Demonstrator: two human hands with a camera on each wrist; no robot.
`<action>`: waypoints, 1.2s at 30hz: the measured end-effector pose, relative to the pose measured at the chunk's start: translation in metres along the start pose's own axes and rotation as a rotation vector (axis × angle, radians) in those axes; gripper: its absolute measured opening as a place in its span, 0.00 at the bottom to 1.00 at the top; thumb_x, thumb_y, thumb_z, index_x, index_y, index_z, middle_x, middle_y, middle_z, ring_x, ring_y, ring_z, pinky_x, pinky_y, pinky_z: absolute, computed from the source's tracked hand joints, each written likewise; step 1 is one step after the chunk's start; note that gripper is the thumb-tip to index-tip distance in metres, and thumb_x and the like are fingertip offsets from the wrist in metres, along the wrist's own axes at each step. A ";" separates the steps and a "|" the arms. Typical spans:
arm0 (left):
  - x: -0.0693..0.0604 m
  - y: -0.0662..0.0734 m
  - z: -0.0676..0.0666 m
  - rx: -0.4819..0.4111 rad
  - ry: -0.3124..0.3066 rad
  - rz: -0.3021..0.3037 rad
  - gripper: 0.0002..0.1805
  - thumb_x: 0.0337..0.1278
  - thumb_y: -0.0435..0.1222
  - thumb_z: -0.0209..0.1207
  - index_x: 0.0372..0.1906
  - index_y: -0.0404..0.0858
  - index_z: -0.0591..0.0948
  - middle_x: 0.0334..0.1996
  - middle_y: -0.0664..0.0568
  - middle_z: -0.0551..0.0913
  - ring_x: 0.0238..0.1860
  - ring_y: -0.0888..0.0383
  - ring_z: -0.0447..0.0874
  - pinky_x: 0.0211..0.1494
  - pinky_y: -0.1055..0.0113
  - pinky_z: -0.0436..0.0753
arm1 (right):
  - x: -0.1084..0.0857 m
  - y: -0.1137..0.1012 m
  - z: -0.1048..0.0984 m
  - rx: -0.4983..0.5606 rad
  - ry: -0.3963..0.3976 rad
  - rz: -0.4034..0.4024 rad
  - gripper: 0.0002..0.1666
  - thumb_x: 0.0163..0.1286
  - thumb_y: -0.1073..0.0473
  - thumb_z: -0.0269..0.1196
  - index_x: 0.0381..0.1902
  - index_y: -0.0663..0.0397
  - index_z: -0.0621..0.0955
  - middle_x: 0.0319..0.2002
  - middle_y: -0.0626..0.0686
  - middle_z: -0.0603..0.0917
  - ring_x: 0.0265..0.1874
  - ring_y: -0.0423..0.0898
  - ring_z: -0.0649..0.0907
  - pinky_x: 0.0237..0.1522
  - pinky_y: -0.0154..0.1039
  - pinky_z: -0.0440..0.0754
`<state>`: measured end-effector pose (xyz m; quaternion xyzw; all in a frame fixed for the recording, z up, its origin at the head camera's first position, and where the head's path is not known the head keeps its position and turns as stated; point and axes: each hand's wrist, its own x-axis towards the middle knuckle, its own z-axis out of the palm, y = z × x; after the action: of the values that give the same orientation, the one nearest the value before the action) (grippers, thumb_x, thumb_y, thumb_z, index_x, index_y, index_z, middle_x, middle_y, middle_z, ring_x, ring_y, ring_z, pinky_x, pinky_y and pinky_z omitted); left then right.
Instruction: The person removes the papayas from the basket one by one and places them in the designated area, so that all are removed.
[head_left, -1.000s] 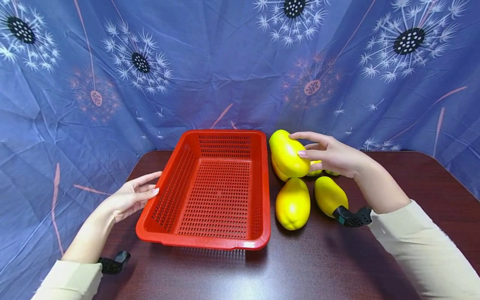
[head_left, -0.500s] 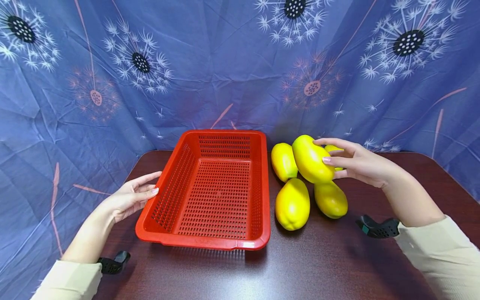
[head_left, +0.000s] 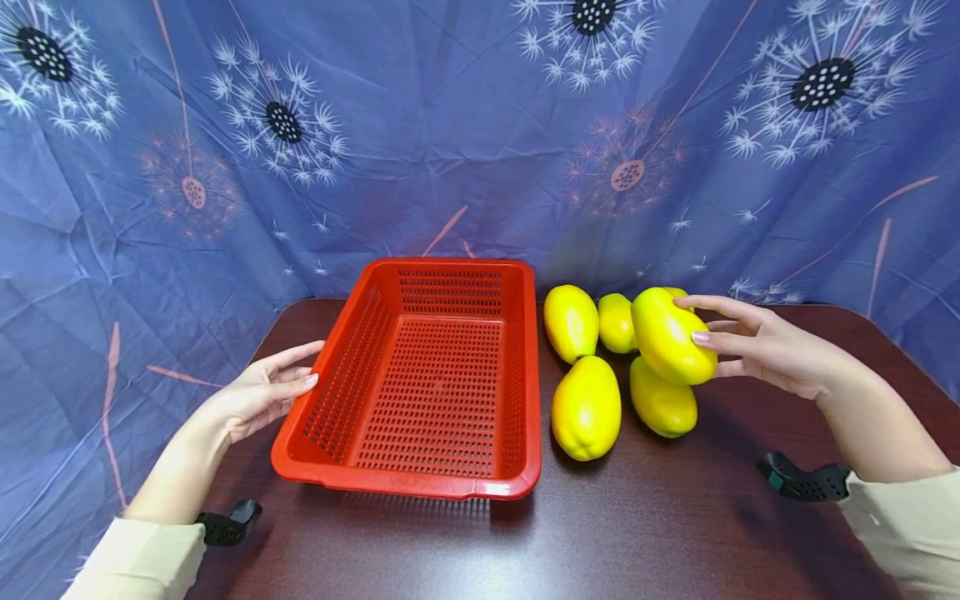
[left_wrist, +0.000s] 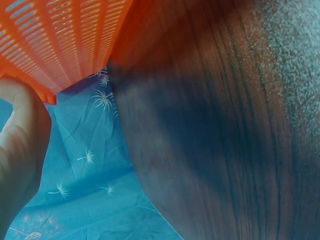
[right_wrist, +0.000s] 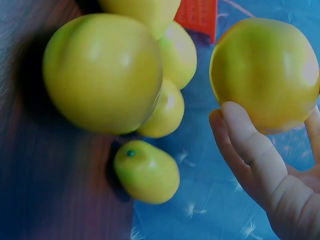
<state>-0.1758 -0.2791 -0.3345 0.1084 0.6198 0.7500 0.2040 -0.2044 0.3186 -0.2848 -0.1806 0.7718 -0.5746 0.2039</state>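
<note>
My right hand [head_left: 772, 346] holds a yellow papaya [head_left: 670, 336] by its right side, thumb in front and fingers behind. In the right wrist view this papaya [right_wrist: 262, 75] is above my fingers, over the blue cloth. Below it in the head view is another papaya [head_left: 663, 398], partly covered. My left hand [head_left: 258, 396] touches the outer left rim of a red plastic basket [head_left: 408, 485], thumb and forefinger against the edge. The basket's inside shows a bare slotted floor. In the left wrist view, part of my left hand [left_wrist: 25, 135] lies against the basket's side [left_wrist: 75, 40].
Right of the basket are more papayas: one at the back [head_left: 572, 323], one in front [head_left: 587, 408] and a smaller-looking one [head_left: 617, 323]. Another peeks out behind the held papaya. A blue dandelion-print cloth [head_left: 450, 167] hangs behind the dark wooden table [head_left: 600, 533].
My right hand has carried the papaya rightward and slightly nearer, away from beside the basket, uncovering the papayas at the back. The left hand and basket have stayed still.
</note>
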 end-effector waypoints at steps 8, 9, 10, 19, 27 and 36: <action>0.000 0.000 0.001 -0.016 -0.004 0.002 0.23 0.63 0.23 0.50 0.56 0.51 0.74 0.43 0.49 0.82 0.42 0.56 0.82 0.43 0.64 0.82 | -0.015 0.021 -0.016 0.107 -0.055 -0.055 0.30 0.73 0.71 0.43 0.67 0.39 0.65 0.52 0.49 0.76 0.46 0.46 0.81 0.41 0.47 0.82; 0.000 0.000 0.001 -0.018 -0.005 0.002 0.23 0.63 0.23 0.50 0.56 0.51 0.74 0.43 0.49 0.82 0.42 0.56 0.82 0.43 0.64 0.82 | -0.017 0.023 -0.017 0.113 -0.059 -0.058 0.30 0.73 0.72 0.42 0.67 0.39 0.65 0.52 0.49 0.76 0.46 0.46 0.81 0.41 0.47 0.82; 0.001 0.000 0.001 -0.021 -0.005 0.002 0.23 0.63 0.23 0.50 0.56 0.51 0.75 0.43 0.49 0.82 0.43 0.56 0.82 0.43 0.64 0.82 | -0.018 0.025 -0.019 0.116 -0.066 -0.058 0.31 0.73 0.72 0.42 0.67 0.39 0.64 0.52 0.48 0.76 0.46 0.46 0.81 0.41 0.47 0.82; 0.000 0.001 0.000 -0.026 0.000 -0.002 0.24 0.62 0.23 0.50 0.56 0.51 0.75 0.43 0.48 0.82 0.42 0.56 0.83 0.43 0.64 0.82 | -0.031 0.039 -0.025 0.130 -0.055 -0.024 0.31 0.73 0.71 0.43 0.68 0.37 0.64 0.51 0.46 0.78 0.45 0.47 0.82 0.42 0.48 0.82; 0.000 0.000 0.000 -0.024 0.000 -0.007 0.23 0.63 0.23 0.50 0.56 0.52 0.75 0.43 0.48 0.82 0.42 0.56 0.83 0.43 0.63 0.82 | -0.039 0.053 -0.031 0.205 -0.088 -0.048 0.32 0.73 0.72 0.41 0.68 0.37 0.64 0.51 0.47 0.78 0.45 0.49 0.82 0.43 0.47 0.81; 0.000 0.001 0.002 -0.034 -0.005 -0.013 0.23 0.63 0.23 0.50 0.56 0.51 0.74 0.43 0.48 0.82 0.42 0.56 0.83 0.43 0.63 0.82 | -0.048 0.067 -0.037 0.239 -0.071 -0.044 0.33 0.73 0.73 0.40 0.68 0.36 0.64 0.53 0.44 0.77 0.46 0.48 0.82 0.43 0.48 0.81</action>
<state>-0.1752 -0.2778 -0.3333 0.1026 0.6073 0.7587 0.2121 -0.1861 0.3917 -0.3350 -0.1923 0.6861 -0.6599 0.2383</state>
